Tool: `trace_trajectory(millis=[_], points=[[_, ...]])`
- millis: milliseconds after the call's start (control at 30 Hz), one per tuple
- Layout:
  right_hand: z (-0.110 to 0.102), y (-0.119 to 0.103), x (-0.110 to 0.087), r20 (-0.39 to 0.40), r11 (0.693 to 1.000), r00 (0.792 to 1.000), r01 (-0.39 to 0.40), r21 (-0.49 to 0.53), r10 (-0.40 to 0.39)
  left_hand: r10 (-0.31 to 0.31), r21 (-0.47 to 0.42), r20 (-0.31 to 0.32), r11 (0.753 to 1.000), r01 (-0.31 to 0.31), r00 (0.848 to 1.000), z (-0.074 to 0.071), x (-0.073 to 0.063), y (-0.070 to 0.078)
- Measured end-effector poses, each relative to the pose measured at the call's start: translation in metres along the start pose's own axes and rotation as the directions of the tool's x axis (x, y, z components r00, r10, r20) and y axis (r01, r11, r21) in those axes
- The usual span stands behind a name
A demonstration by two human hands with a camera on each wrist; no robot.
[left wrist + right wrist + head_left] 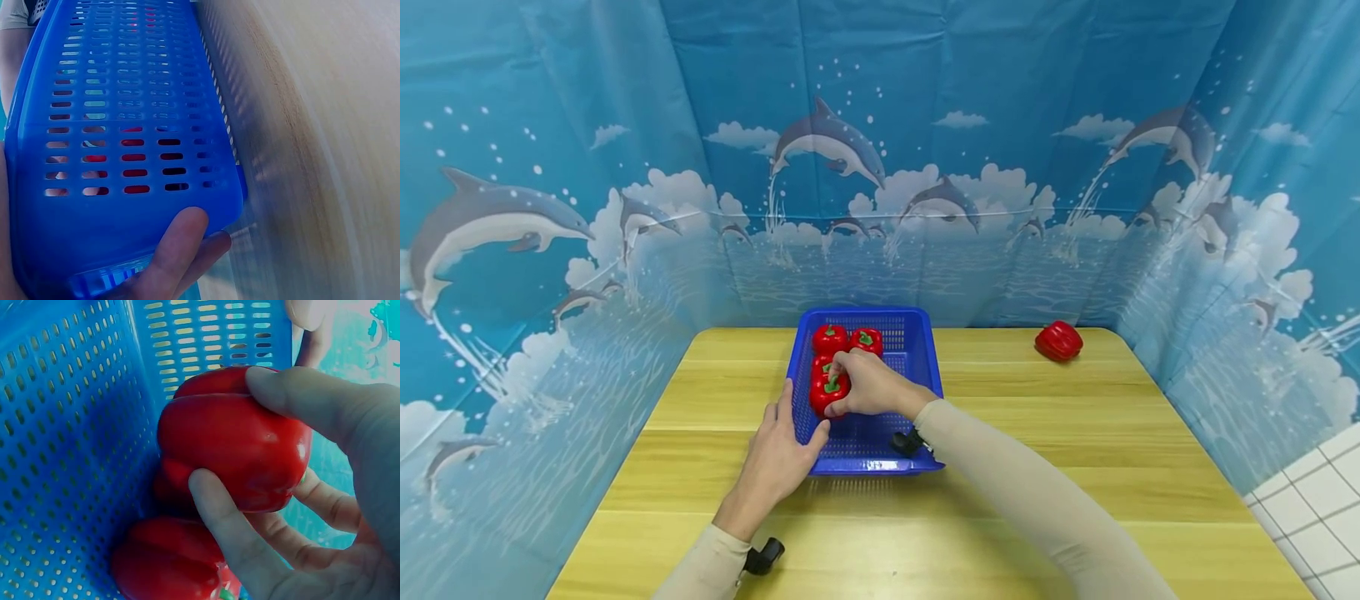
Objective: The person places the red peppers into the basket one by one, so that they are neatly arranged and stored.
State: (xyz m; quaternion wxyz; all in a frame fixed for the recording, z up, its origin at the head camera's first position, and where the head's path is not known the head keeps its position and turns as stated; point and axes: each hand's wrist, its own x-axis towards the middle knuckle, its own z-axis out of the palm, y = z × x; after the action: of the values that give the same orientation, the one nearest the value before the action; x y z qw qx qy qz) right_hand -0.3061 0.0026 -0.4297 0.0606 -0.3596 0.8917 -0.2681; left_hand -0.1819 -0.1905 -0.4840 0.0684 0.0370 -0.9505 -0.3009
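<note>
My right hand holds a red bell pepper with a green stem, inside the blue basket. In the right wrist view the thumb and fingers grip the sides of this pepper, close to the perforated basket wall. Another red pepper lies just below it there. Three more peppers are in the basket, including one at the back left and one beside it. My left hand grips the basket's near-left corner, its thumb at the rim and its fingers along the outer wall.
A lone red pepper lies on its side at the back right of the wooden table. A blue dolphin-print curtain hangs behind the table and along both sides. White tiles show at the lower right.
</note>
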Motion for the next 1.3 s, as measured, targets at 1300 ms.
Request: trace_trajectory(millis=[1300], points=[[0.01, 0.004, 0.003, 0.067, 1.0, 0.998, 0.004, 0.006, -0.005, 0.021, 0.019, -0.023, 1.0, -0.021, 1.0, 0.003, 0.004, -0.003]])
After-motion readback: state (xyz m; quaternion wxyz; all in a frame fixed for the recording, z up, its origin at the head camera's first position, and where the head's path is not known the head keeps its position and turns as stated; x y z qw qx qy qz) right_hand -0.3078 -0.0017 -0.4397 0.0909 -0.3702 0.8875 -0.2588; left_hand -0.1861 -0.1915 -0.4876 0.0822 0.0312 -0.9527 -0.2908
